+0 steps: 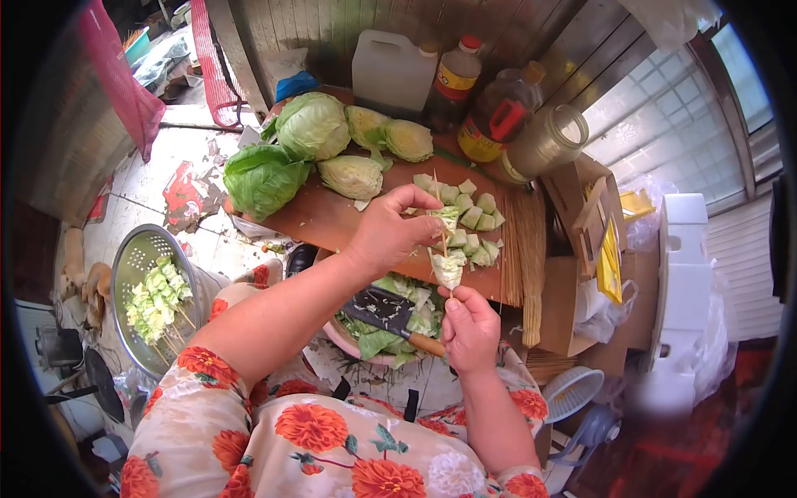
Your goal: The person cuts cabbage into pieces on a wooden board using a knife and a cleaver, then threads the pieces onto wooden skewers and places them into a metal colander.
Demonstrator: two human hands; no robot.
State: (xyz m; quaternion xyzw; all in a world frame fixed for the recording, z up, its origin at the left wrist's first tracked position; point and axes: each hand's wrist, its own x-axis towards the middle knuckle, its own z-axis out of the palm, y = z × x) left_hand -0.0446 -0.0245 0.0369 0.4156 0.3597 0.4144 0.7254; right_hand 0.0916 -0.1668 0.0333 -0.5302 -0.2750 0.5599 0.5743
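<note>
My left hand [397, 228] pinches a cabbage piece [446, 217] at the upper part of a thin wooden skewer, whose tip sticks up past the fingers. Lower on the same skewer sits another cabbage piece [447, 270]. My right hand [470, 330] is closed around the skewer just beneath that piece. Behind the skewer, cut cabbage chunks [471, 217] lie on the orange-brown board [303, 217]. Under my hands, a cleaver [378, 311] with a wooden handle rests over a basin of cabbage leaves [365, 339].
Whole cabbages [312, 126] and cut halves [350, 177] sit on the board's left side. Bottles [455, 81], a jug [390, 73] and a glass jar [544, 148] line the back. Bundled skewers [525, 249] lie right. A metal colander [133, 249] holds skewered cabbage at left.
</note>
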